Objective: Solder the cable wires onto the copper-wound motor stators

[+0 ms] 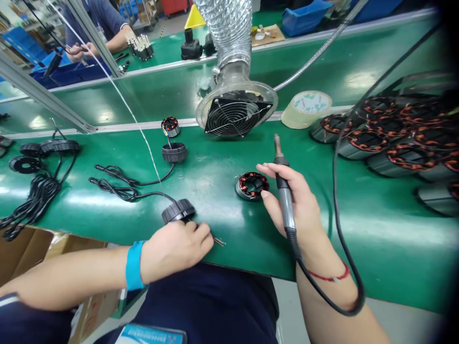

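My right hand (299, 200) holds a soldering iron (286, 203), its tip pointing up and away from me. The thumb and a fingertip reach to a motor stator (252, 186) with copper windings, lying on the green bench. My left hand (179, 246) is closed low over the bench at the near edge. Thin coloured wires (220, 241) stick out past its fingers. Just beyond the knuckles is a black ribbed cap (178, 210) with a black cable (147, 195) running off to the left; the fingers hide part of the cap.
Several stators (394, 138) crowd the right side, beside a tape roll (306, 109). A fan-fronted extraction hood (234, 114) hangs at the back. Another cap (174, 152) and stator (170, 126) stand beyond; bundled cables (34, 198) lie left. The iron's cord loops by my right forearm. A co-worker's hands (84, 51) show across.
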A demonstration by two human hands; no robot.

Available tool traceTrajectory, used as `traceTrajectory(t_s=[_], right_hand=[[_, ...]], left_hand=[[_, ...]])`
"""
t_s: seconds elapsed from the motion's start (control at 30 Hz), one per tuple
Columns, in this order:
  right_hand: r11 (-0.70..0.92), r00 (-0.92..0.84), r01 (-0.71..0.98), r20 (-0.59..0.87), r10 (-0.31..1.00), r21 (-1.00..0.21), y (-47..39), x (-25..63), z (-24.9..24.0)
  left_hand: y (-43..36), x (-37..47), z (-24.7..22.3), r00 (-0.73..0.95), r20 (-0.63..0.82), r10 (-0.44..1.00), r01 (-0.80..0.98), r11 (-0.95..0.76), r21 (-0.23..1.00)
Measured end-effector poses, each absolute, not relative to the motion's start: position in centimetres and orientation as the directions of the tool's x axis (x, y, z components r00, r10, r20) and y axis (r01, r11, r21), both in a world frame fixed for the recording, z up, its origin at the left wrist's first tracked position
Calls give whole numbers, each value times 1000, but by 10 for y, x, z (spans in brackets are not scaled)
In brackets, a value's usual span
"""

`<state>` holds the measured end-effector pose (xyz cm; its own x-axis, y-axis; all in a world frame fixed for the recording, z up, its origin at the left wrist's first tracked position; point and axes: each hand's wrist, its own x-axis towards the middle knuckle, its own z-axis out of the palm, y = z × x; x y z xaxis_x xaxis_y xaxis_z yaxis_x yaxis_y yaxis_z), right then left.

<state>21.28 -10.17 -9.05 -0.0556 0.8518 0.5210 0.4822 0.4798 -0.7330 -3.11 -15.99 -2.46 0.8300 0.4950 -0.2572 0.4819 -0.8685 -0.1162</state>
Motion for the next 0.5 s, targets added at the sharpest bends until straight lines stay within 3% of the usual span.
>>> traceTrajectory(t_s=[0.1, 0.17, 0.33, 0.5], right_hand=[[503, -9, 470, 566, 824, -725, -101, 211, -89], [505, 23, 444, 573, 819, -740, -104, 208, -85], [426, 1, 365, 457, 889, -828, -119, 188, -64], [389, -31, 173, 390, 920, -905, -131, 158, -52]], left_hand=[[-132, -30, -29, 789, -208, 578, 542, -815, -208], [-116, -30, -29, 761, -185, 622, 589, -781, -207], [-90, -29, -20, 620, -136, 773, 777, -629, -30], [-85, -28, 3, 599, -181, 780, 800, -572, 180]])
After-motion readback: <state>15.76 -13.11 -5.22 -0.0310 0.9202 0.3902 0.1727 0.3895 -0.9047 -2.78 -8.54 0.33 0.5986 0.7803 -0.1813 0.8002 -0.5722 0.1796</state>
